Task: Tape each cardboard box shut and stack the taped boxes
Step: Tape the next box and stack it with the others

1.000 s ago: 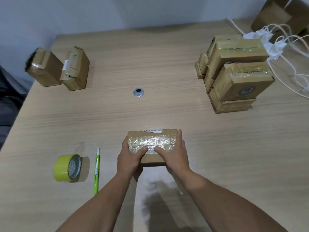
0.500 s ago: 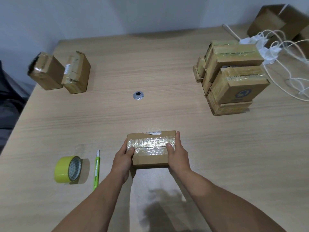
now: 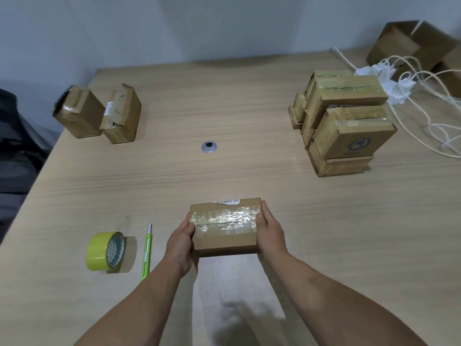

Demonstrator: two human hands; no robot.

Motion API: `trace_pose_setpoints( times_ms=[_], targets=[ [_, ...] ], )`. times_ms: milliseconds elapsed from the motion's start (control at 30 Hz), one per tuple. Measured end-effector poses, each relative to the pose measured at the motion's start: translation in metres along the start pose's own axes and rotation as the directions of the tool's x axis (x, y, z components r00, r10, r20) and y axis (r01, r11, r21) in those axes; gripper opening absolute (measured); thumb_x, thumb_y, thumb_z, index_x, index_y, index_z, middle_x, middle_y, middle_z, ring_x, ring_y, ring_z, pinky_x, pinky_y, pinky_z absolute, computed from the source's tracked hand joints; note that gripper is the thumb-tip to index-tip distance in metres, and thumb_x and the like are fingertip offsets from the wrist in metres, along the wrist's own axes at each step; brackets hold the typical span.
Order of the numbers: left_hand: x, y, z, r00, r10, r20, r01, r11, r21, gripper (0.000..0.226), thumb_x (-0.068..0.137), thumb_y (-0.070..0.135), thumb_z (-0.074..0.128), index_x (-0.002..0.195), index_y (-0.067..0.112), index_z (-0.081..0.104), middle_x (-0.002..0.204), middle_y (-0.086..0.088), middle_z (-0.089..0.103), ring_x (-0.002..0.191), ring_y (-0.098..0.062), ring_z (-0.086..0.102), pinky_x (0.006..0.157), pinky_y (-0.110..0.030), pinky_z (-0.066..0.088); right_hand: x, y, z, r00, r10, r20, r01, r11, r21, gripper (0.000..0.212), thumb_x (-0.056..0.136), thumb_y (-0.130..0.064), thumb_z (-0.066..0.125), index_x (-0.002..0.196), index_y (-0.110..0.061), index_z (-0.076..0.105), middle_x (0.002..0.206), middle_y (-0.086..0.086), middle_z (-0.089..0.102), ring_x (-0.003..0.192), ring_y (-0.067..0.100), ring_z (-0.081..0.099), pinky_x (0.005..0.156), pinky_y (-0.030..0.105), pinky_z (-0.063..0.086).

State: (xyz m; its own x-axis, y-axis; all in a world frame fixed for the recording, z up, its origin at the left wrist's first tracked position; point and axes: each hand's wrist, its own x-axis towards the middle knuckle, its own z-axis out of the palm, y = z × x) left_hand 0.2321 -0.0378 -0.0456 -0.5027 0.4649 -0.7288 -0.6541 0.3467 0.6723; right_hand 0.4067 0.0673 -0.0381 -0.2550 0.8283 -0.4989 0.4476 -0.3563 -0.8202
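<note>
2 hands hold the cardboard box (image 3: 225, 236) at the near middle of the table (image 3: 249, 101), a hand at each short end. The left hand (image 3: 180, 242) has its thumb laid on the top by the left end of the tape, its fingers hidden down the side. The right hand (image 3: 270, 231) does the same, thumb on top and fingers along the right end. Neither is spread wide; each is curled about its end of the box. Wrinkled clear tape runs the length of the top seam. A white sticker (image 3: 225, 201) at the far edge carries print too small to read. To the left lies a green cutter (image 3: 146, 250), and just beyond it a roll of yellow tape (image 3: 106, 251) stands on edge. At the far right rises the stack of taped boxes (image 3: 344, 116). Its front box bears a round dark blue logo (image 3: 359, 145), but I cannot make out the design. At the far left, side by side, stand a box with raised flaps (image 3: 122, 116), its white label unreadable, and a dark-ended box (image 3: 78, 116). A metal grommet (image 3: 209, 147) sits mid-table, and white cables (image 3: 409, 81) trail behind the stack.
</note>
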Motion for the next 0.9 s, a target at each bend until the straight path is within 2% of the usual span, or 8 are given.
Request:
trace_pose_setpoints(
  times_ms=[167, 267, 433, 500, 567, 633, 733, 900],
  targets=[
    [-0.004, 0.001, -0.005, 0.999, 0.026, -0.034, -0.026, 1.000, -0.013, 0.038, 0.106, 0.011, 0.041, 0.134, 0.029, 0.060, 0.086, 0.007, 0.077, 0.070, -0.010, 0.074, 0.050, -0.024, 0.056, 0.003, -0.011, -0.007, 0.990, 0.133, 0.045, -0.140, 0.956, 0.259, 0.047, 0.103, -0.043, 0.048, 0.148, -0.032, 0.045, 0.135, -0.012, 0.048, 0.131, 0.017, 0.049, 0.101, 0.030, 0.038],
    [-0.009, 0.002, -0.009, 0.999, 0.007, -0.045, -0.009, 0.999, -0.039, 0.038, 0.107, 0.013, 0.040, 0.137, 0.027, 0.060, 0.106, 0.002, 0.075, 0.086, -0.015, 0.072, 0.053, -0.025, 0.058, 0.011, -0.005, -0.007, 0.958, 0.198, 0.206, -0.259, 0.909, 0.328, 0.039, 0.087, -0.061, 0.060, 0.116, -0.036, 0.067, 0.121, -0.011, 0.068, 0.107, 0.015, 0.066, 0.090, 0.040, 0.054],
    [-0.019, 0.005, -0.005, 0.996, 0.064, -0.068, -0.057, 0.993, 0.104, 0.032, 0.107, 0.022, 0.040, 0.122, 0.035, 0.065, 0.108, 0.002, 0.071, 0.099, -0.019, 0.066, 0.077, -0.033, 0.055, 0.002, -0.023, -0.013, 0.935, 0.191, 0.298, -0.319, 0.818, 0.478, 0.023, 0.105, -0.033, 0.052, 0.122, -0.022, 0.064, 0.107, 0.007, 0.077, 0.092, 0.024, 0.074, 0.067, 0.037, 0.059],
    [-0.025, 0.009, -0.004, 0.989, 0.116, -0.087, -0.087, 0.955, 0.283, 0.029, 0.102, 0.037, 0.042, 0.116, 0.036, 0.068, 0.120, -0.001, 0.069, 0.109, -0.024, 0.063, 0.093, -0.039, 0.052, -0.001, -0.031, -0.013, 0.949, 0.152, 0.275, -0.277, 0.821, 0.500, 0.026, 0.104, -0.032, 0.055, 0.128, -0.023, 0.061, 0.109, 0.008, 0.075, 0.087, 0.023, 0.074, 0.061, 0.034, 0.058],
    [-0.026, 0.011, -0.003, 0.982, 0.165, -0.092, -0.114, 0.906, 0.408, 0.050, 0.095, 0.051, 0.041, 0.139, 0.032, 0.056, 0.146, 0.000, 0.053, 0.130, -0.025, 0.051, 0.110, -0.046, 0.042, -0.002, -0.037, -0.012, 0.961, 0.111, 0.255, -0.225, 0.848, 0.480, 0.029, 0.102, -0.032, 0.059, 0.130, -0.026, 0.060, 0.111, 0.006, 0.075, 0.089, 0.022, 0.073, 0.062, 0.033, 0.057],
    [-0.035, 0.017, 0.005, 0.963, 0.245, -0.115, -0.174, 0.887, 0.427, 0.054, 0.102, 0.044, 0.042, 0.153, 0.025, 0.039, 0.158, 0.004, 0.037, 0.144, -0.023, 0.035, 0.118, -0.042, 0.030, -0.005, -0.048, -0.013, 0.973, 0.051, 0.226, -0.153, 0.873, 0.463, 0.026, 0.100, -0.033, 0.062, 0.126, -0.030, 0.061, 0.108, 0.004, 0.075, 0.092, 0.022, 0.074, 0.068, 0.037, 0.060],
    [-0.042, 0.026, 0.016, 0.911, 0.405, -0.084, -0.345, 0.856, 0.385, 0.043, 0.105, 0.031, 0.044, 0.148, 0.023, 0.046, 0.152, 0.005, 0.044, 0.141, -0.017, 0.038, 0.111, -0.031, 0.030, -0.006, -0.062, -0.007, 0.987, -0.068, 0.143, 0.006, 0.917, 0.399, 0.022, 0.098, -0.032, 0.064, 0.120, -0.033, 0.060, 0.102, 0.000, 0.075, 0.093, 0.019, 0.074, 0.088, 0.044, 0.060],
    [-0.049, 0.044, 0.037, 0.870, 0.492, -0.011, -0.472, 0.841, 0.264, 0.025, 0.102, 0.029, 0.051, 0.121, 0.031, 0.067, 0.123, 0.010, 0.067, 0.116, -0.010, 0.061, 0.106, -0.046, 0.048, -0.018, -0.083, 0.014, 0.968, -0.239, 0.071, 0.220, 0.954, 0.204, 0.043, 0.094, -0.036, 0.067, 0.134, -0.034, 0.054, 0.105, -0.007, 0.065, 0.096, 0.013, 0.068, 0.088, 0.035, 0.056]
  ],
)
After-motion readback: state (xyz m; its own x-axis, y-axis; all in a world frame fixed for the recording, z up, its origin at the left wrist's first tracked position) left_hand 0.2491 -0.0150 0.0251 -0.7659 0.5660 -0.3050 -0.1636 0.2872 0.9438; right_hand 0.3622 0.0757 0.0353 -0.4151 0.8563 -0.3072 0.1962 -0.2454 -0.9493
